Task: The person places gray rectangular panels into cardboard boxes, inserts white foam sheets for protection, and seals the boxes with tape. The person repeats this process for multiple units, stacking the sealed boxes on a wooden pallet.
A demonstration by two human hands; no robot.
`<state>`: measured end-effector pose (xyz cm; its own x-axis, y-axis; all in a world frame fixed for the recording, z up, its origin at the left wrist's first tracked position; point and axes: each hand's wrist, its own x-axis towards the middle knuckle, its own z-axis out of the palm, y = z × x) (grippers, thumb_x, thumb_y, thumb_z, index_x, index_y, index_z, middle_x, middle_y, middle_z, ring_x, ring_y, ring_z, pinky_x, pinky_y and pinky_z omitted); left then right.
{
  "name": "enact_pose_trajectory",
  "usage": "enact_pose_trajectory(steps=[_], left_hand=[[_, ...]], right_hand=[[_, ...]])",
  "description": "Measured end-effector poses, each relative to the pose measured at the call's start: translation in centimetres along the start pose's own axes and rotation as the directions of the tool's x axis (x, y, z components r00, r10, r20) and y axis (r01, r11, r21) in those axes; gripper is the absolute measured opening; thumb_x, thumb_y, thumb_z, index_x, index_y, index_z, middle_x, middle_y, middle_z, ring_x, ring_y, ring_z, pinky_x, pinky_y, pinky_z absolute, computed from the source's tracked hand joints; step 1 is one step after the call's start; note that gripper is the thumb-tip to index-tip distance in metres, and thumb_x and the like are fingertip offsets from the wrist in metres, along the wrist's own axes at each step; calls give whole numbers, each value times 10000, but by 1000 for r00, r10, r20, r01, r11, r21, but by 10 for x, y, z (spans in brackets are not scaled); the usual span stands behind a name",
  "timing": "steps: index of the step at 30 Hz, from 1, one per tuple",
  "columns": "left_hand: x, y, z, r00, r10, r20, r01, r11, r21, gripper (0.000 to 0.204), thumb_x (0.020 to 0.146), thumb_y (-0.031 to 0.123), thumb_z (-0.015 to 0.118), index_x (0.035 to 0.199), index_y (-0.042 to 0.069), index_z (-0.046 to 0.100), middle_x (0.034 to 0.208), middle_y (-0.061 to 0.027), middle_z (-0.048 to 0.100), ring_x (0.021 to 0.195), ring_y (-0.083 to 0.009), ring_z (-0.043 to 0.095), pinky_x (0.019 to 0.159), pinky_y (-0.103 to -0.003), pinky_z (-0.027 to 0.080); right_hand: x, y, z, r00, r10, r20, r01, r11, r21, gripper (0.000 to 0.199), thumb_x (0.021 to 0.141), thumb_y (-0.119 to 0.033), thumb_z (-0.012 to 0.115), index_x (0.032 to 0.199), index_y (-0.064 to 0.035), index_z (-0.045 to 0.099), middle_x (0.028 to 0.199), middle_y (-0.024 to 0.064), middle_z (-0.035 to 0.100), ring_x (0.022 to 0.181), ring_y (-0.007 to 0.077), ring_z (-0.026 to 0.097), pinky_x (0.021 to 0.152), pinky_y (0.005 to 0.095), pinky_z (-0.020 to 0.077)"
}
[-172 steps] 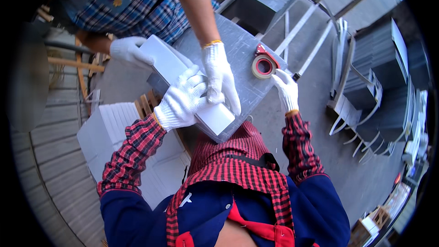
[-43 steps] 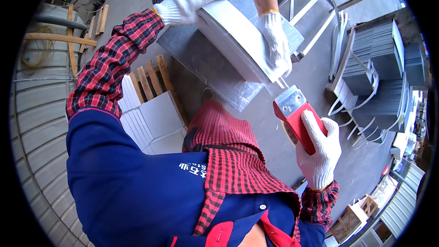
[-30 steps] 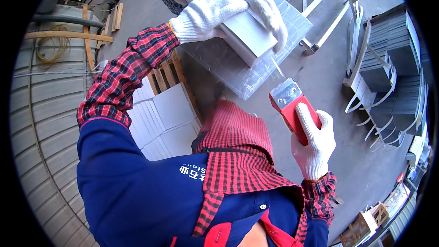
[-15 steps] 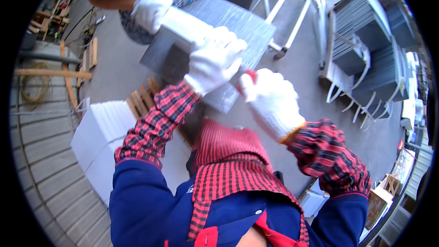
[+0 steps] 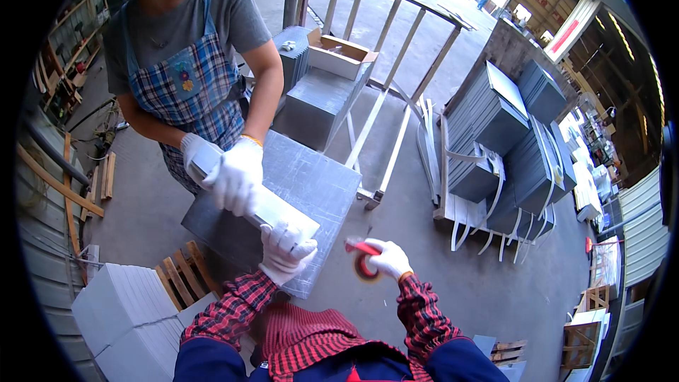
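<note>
Centre frame, a flat grey wrapped slab (image 5: pixel 311 184) with a dull plastic sheen lies under a long white box (image 5: pixel 262 201). The left hand (image 5: pixel 285 251), knit-gloved, clamps the box's near end; a co-worker's gloved hand (image 5: pixel 235 177) grips higher. The right hand (image 5: pixel 387 260) clutches a red tape dispenser (image 5: pixel 362 260).

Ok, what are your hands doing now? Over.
Left hand on the white box end. Right hand holds the red tape dispenser. Co-worker's gloved hand also grips the box.
</note>
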<state>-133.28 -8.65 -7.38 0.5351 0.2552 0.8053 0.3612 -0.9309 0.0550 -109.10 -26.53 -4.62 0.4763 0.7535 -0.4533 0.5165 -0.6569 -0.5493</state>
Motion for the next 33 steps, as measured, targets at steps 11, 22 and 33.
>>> enact_pose_trajectory(steps=[11,22,33], left_hand=[[73,-10,-65,825,-548,136,564,793,-229,229,802,343,750,968,185,745,1140,-42,625,1095,-278,565,977,-454,428],[101,1,-54,319,-936,147,883,350,312,812,572,228,851,1310,193,514,1497,-317,258,1355,-553,291,1060,-638,338],[46,6,-73,-634,-773,21,769,-627,126,1131,700,429,840,1535,48,179,1332,-275,562,1238,-378,568,1051,-430,455]], right_hand=[[235,-13,69,995,-27,-100,93,654,751,641,772,7,584,1411,-8,539,1306,86,617,1140,189,612,963,300,484],[324,-17,52,908,-416,-56,367,850,-377,483,766,-262,755,1233,-153,692,1214,191,607,1116,383,576,967,482,477],[276,-60,111,731,-625,276,540,776,325,449,983,-243,622,1333,36,579,1262,219,634,1134,305,615,1005,379,457]])
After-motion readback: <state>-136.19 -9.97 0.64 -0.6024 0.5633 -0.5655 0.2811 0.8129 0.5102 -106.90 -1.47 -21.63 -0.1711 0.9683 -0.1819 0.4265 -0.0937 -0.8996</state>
